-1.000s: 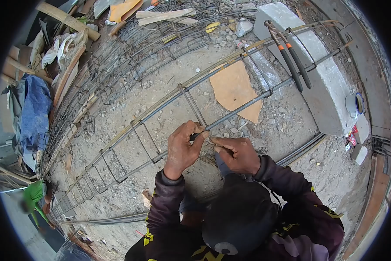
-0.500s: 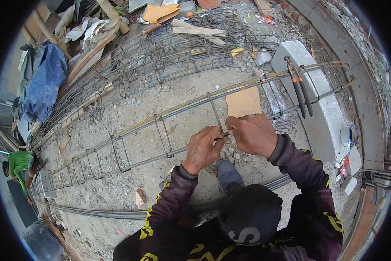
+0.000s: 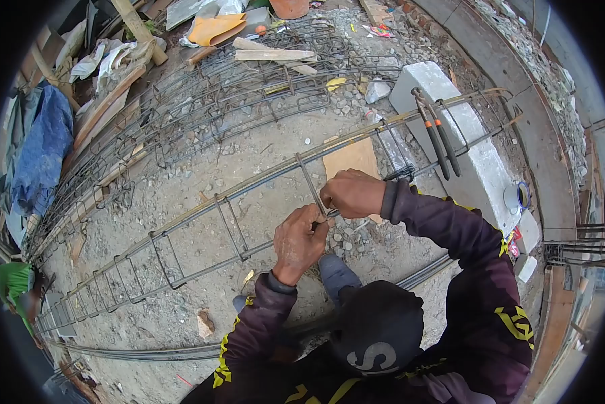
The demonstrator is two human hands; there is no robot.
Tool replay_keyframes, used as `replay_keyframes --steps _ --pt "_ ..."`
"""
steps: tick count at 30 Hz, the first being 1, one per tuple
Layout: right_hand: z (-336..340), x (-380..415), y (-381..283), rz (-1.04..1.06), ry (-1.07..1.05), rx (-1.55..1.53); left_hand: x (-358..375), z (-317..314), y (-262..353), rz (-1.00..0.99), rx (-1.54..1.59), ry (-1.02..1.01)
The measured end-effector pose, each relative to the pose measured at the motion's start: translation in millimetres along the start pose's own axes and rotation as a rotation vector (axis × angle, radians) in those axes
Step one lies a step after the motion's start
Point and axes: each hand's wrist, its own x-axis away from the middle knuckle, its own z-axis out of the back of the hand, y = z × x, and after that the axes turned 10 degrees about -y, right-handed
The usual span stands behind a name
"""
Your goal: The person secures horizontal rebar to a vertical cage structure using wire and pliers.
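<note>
A long steel rebar cage (image 3: 218,198), made of long bars with square stirrups, runs across in front of me. My left hand (image 3: 300,240) is closed at the lower end of one stirrup (image 3: 308,176), by the near lower bar. My right hand (image 3: 355,194) is closed just right of that same corner, its fingertips turned down to the bar. The hands almost meet there, and what the fingers pinch is too small and covered to name. Pincers (image 3: 437,138) with black and orange handles hang on the cage's right part. A dark bundle of thin wire (image 3: 402,174) shows by my right wrist.
A pale concrete block (image 3: 474,161) lies under the cage's right end. A tan flat sheet (image 3: 351,160) is on the rubble ground behind my hands. More rebar cages (image 3: 228,101) lie farther back. A person in green (image 3: 14,286) is at the far left. Loose bars (image 3: 161,351) lie nearer me.
The view has shifted, so the scene sits farther left. My right hand has moved up over the bar and turned its fingers down. My left hand stays at the stirrup corner.
</note>
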Motion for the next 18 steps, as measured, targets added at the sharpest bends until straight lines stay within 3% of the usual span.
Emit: replay_keyframes --steps 2,5,9,12,13,15,18 --pt "1 -1 4 0.039 -0.001 -0.124 -3 -1 2 -0.019 -0.001 0.009" --pt "2 6 0 -0.060 0.034 -0.108 -4 -2 3 0.003 0.008 -0.019" --pt "0 22 12 0.042 0.036 -0.087 -5 -4 -1 -0.029 -0.002 0.012" --pt "19 54 15 -0.105 0.064 0.242 -6 -3 2 -0.028 0.003 0.012" --pt "30 62 21 -0.197 -0.067 0.225 -5 -3 1 -0.032 0.001 0.011" --pt "47 75 36 -0.211 -0.097 0.237 -5 -2 0 -0.037 -0.005 -0.002" --pt "55 68 62 -0.084 -0.127 0.020 -5 -2 0 -0.044 -0.022 0.003"
